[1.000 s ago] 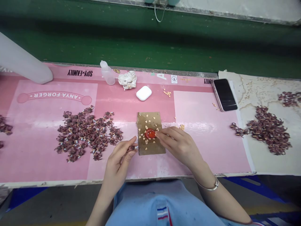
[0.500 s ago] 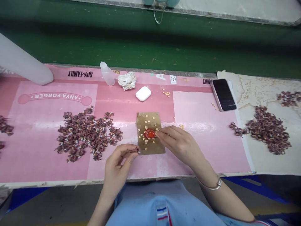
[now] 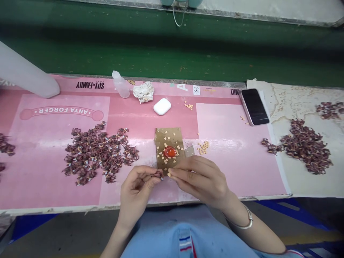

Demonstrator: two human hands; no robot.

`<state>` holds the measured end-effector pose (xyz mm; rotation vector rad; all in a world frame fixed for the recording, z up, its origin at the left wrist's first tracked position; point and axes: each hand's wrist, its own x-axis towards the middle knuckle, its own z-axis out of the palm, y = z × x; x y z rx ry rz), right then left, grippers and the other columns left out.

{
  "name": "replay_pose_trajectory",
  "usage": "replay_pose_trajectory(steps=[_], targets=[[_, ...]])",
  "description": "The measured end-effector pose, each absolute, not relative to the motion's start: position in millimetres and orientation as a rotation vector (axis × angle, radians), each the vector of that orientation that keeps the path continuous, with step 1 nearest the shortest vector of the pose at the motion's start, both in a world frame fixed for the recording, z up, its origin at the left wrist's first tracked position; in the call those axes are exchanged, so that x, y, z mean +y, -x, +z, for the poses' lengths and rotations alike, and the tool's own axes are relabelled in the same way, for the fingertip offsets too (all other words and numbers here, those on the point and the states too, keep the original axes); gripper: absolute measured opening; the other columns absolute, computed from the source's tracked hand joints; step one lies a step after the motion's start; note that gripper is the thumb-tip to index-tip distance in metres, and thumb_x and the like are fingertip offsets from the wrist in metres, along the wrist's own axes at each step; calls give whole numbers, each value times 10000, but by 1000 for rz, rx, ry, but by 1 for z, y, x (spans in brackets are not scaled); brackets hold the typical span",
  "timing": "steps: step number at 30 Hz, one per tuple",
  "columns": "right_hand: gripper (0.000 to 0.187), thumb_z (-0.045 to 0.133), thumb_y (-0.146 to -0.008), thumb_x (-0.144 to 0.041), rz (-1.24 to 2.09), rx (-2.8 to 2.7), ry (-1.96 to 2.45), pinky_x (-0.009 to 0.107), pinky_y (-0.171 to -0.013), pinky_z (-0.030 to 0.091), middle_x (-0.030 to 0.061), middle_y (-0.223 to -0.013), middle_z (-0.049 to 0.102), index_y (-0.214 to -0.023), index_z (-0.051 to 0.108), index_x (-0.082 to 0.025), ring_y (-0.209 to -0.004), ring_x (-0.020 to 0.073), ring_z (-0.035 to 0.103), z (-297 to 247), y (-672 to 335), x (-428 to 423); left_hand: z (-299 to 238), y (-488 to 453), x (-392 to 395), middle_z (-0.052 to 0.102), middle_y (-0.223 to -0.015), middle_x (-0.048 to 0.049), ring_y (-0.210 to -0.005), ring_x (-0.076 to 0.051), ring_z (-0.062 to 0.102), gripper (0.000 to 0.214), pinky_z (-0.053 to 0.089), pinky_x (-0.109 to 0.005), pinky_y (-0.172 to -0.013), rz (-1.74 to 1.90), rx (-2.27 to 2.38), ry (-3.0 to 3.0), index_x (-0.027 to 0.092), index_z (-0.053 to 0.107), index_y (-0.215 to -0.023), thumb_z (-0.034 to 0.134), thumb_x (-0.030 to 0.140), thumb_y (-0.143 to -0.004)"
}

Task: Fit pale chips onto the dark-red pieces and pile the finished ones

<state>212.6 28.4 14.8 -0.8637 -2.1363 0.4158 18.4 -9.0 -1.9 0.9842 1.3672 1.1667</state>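
My left hand (image 3: 136,188) pinches a small dark maroon bundle (image 3: 158,174) between thumb and fingertips, at the lower edge of a brown cardboard piece (image 3: 170,141). My right hand (image 3: 200,179) comes in from the right, its fingertips almost touching that bundle. A tiny cream heart-shaped flake (image 3: 169,174) sits pinched at those fingertips. On the cardboard lies a glossy red blob (image 3: 170,152), ringed by scattered cream flakes.
Heaps of maroon bundles (image 3: 100,156) lie left of the hands, with more on a worn white sheet (image 3: 306,147) at right. Loose flakes (image 3: 203,147) lie beside the cardboard. Further back are a phone (image 3: 254,106), white earbud case (image 3: 162,106), plastic bottle (image 3: 120,84) and crumpled tissue (image 3: 143,92).
My right hand has lifted off the red blob and moved down-left to my left hand, now holding a flake. A small pile of flakes shows right of the cardboard. My left hand shifted slightly right.
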Motion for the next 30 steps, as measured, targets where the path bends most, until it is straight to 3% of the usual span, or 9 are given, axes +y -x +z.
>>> replay_pose_trajectory(steps=[9, 20, 24, 28, 30], targets=[[109, 611, -979, -142, 513, -2105, 893, 273, -659, 586, 58, -852, 738, -1020, 710, -164, -737, 145, 672, 5, -205, 27, -4, -19, -14, 807, -828, 34, -804, -124, 778, 114, 619, -159, -796, 1192, 1402, -1107, 254, 771, -828, 780, 143, -805], [189, 529, -997, -104, 526, -2245, 872, 294, -683, 610, 74, -843, 728, -1046, 706, -151, -748, 167, 675, 13, -206, 24, -9, -19, -19, 813, -849, -5, -801, -180, 780, 90, 658, -282, -789, 1189, 1461, -1304, 250, 785, -829, 746, 172, -852], [218, 543, -1025, -204, 842, -1933, 951, 293, -783, 637, 72, -983, 757, -1184, 691, -211, -886, 165, 726, 5, -208, 18, -8, -19, -15, 817, -896, 2, -895, -182, 775, 138, 647, -306, -828, 1333, 1339, -1435, 261, 771, -867, 734, 128, -876], [334, 603, -1019, -367, 1405, -1566, 942, 248, -766, 644, 79, -1089, 781, -1326, 629, -238, -906, 150, 763, -7, -205, 10, -8, -19, -10, 822, -915, -6, -1022, -209, 736, 182, 622, -363, -876, 1350, 1215, -1670, 275, 756, -913, 716, 100, -889], [357, 613, -1006, -422, 1587, -1461, 905, 238, -766, 644, 81, -1098, 789, -1301, 661, -227, -927, 152, 770, -12, -203, 8, -8, -20, -9, 824, -943, -1, -1026, -211, 719, 202, 605, -382, -891, 1315, 1176, -1749, 285, 744, -942, 700, 93, -897]])
